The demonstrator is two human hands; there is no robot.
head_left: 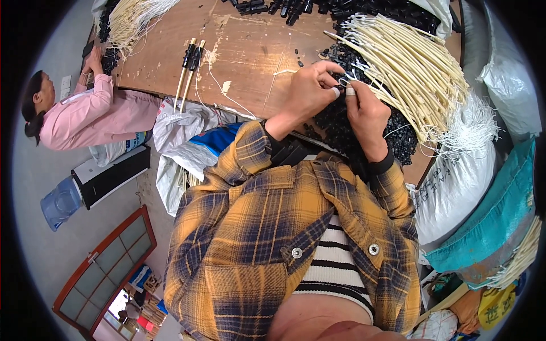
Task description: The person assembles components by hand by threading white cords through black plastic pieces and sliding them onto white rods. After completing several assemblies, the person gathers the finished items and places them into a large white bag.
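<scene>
My left hand and my right hand meet above the near edge of the worktable, fingers bent into pinches. A thin white cord loops between my fingertips, held from both sides. A small black piece sits close to the loop, partly hidden by my fingers, so its shape is unclear. Below and around my hands spreads a heap of small black plastic parts. To the right of it lies a large bundle of pale thin sticks, with white strings trailing off its near end.
Two sticks with black fittings lie at the table's left edge. Black tubular parts are heaped at the back of the brown table. White sacks and a teal sack stand right. A person in pink sits left.
</scene>
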